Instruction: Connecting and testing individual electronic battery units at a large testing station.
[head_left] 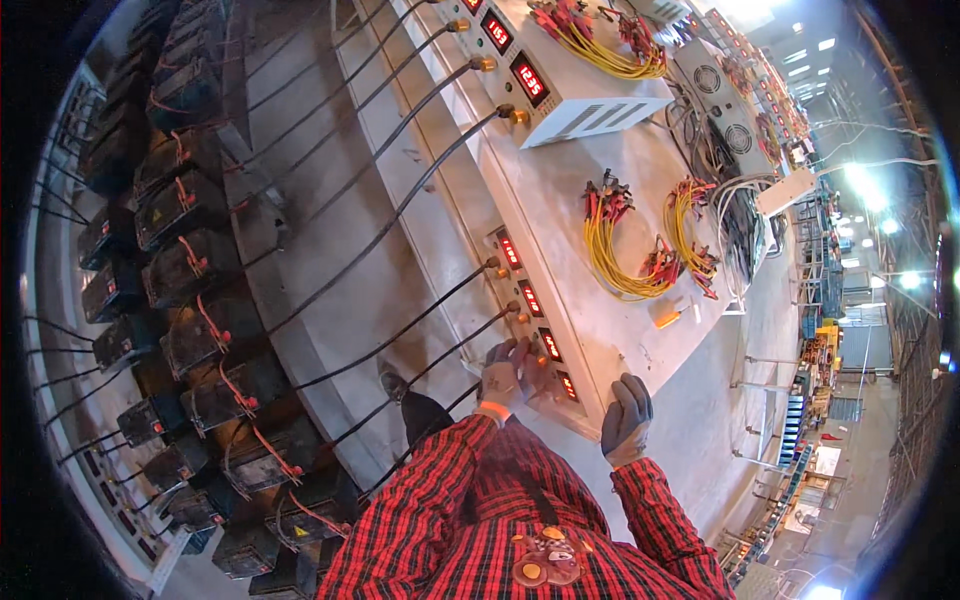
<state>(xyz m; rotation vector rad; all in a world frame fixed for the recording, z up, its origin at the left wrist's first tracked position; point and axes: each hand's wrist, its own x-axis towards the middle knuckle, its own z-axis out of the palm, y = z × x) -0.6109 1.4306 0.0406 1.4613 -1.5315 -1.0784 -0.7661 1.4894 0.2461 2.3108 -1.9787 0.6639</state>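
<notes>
My left hand [503, 378], in a grey-tipped glove, is at the front panel of the white bench unit [588, 395]. Its fingers curl in beside a brass terminal [541, 361], below the row of red digital displays [530, 298]; what they close on is hidden. A black cable [385, 405] runs up to this hand. Farther along the panel, other black cables [440, 283] end at brass terminals. My right hand [628, 418], also gloved, lies over the near right corner of the bench top with fingers extended, holding nothing.
Bundles of yellow leads with red clips [610, 250] lie on the bench top, near an orange-handled tool [670, 318]. A white power unit [590, 115] stands farther back. Rows of black batteries [190, 265] line the left. Grey cables [745, 225] hang at the bench's far side.
</notes>
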